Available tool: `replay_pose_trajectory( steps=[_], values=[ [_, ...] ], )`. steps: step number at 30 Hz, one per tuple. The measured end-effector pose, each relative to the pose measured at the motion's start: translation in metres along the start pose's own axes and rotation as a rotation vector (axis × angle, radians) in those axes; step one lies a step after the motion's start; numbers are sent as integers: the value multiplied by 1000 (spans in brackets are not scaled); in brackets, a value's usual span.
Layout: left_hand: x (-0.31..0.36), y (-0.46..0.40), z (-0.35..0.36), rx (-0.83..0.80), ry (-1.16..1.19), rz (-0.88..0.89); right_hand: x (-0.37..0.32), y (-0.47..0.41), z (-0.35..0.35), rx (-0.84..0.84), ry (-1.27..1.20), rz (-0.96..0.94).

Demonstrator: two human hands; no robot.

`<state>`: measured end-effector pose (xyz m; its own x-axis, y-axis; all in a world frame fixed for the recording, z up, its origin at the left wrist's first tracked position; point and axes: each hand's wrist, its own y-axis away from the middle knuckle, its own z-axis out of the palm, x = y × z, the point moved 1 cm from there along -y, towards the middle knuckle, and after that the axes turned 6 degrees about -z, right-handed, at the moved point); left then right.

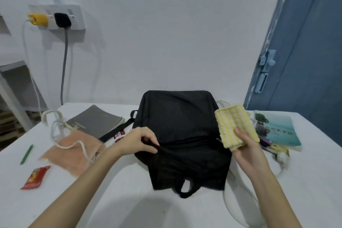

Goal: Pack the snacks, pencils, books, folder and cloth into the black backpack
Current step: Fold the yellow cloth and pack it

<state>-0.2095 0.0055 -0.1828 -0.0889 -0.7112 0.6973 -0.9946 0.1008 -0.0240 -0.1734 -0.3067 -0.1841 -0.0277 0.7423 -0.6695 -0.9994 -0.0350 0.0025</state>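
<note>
the left hand [141, 140], at the centre of the frame, pinches a fold of black fabric on the front of the black backpack [182, 135], fingers curled onto it. the right hand [247, 149], right of centre, holds a folded yellow-and-white cloth [236, 126] upright beside the backpack's right edge, thumb across its lower part

the backpack lies flat in the middle of the white table [129, 200], its loop handle toward the bottom of the frame and a strap trailing off to its left. just left of the left hand a small red and black snack packet [119, 134] peeks out by the strap. further left lies a grey book [95, 122], and below it an orange cloth [74, 153] with a white cable [74, 144] draped over it. at the lower left sit a red snack packet [35, 177] and a green pencil [26, 154] — well apart from the backpack. at the right edge a teal book [277, 130] rests on other items i cannot make out
</note>
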Motion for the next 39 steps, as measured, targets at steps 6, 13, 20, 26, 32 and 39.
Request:
replay_pose_trajectory(
  steps=[6,13,20,26,32,39],
  values=[
    [13,-32,-20,-10,301,-217,-14,9,-8,43,-5,-53],
    [11,-61,-14,716,328,-274,-11,5,-8,29,37,-26],
    [-13,-53,9,107,-559,68,-6,-10,-11,71,124,19],
    [18,-91,-48,598,-263,2,-17,-14,-2,7,115,2],
    [18,-109,-50,618,-125,-71,-10,-22,-10,-8,524,160],
    [31,-113,-67,661,-75,-10,64,-80,47,-257,1788,-938]
  ],
)
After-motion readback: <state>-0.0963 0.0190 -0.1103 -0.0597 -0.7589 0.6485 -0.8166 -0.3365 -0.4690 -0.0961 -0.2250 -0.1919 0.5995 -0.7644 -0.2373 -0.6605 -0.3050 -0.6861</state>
